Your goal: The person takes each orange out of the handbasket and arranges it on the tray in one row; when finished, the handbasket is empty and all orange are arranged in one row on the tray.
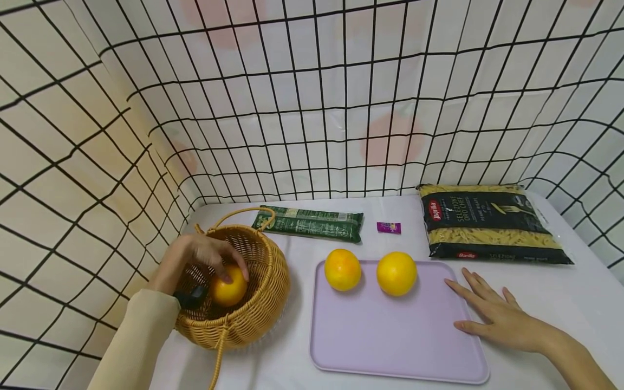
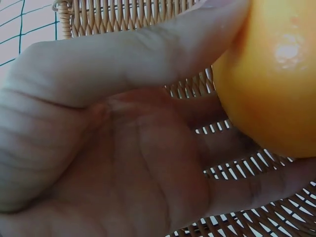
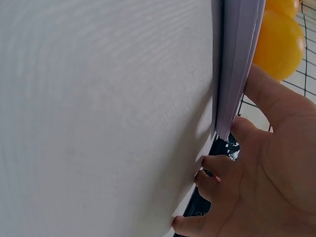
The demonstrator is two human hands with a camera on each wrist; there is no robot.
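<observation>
Inside the wicker basket [image 1: 273, 295] at the left, my left hand [image 1: 207, 254] grips an orange [image 1: 228, 287]. The left wrist view shows the thumb on one side of that orange [image 2: 276, 84] and fingers beneath it, with woven wicker behind. My right hand [image 1: 502, 319] lies with spread fingers at the right edge of the lilac tray [image 1: 390, 336]. In the right wrist view its thumb and a finger touch the tray's rim [image 3: 239, 64], and the other fingertips rest on the white table. Two more oranges, a left one [image 1: 343, 270] and a right one [image 1: 396, 273], sit along the tray's far side.
A green packet [image 1: 312, 223] lies behind the basket and tray. Beside it is a small purple wrapped sweet [image 1: 389, 227]. At the back right lies a large bag of penne pasta [image 1: 487, 222]. Black-gridded white cloth walls [image 1: 312, 108] surround the table.
</observation>
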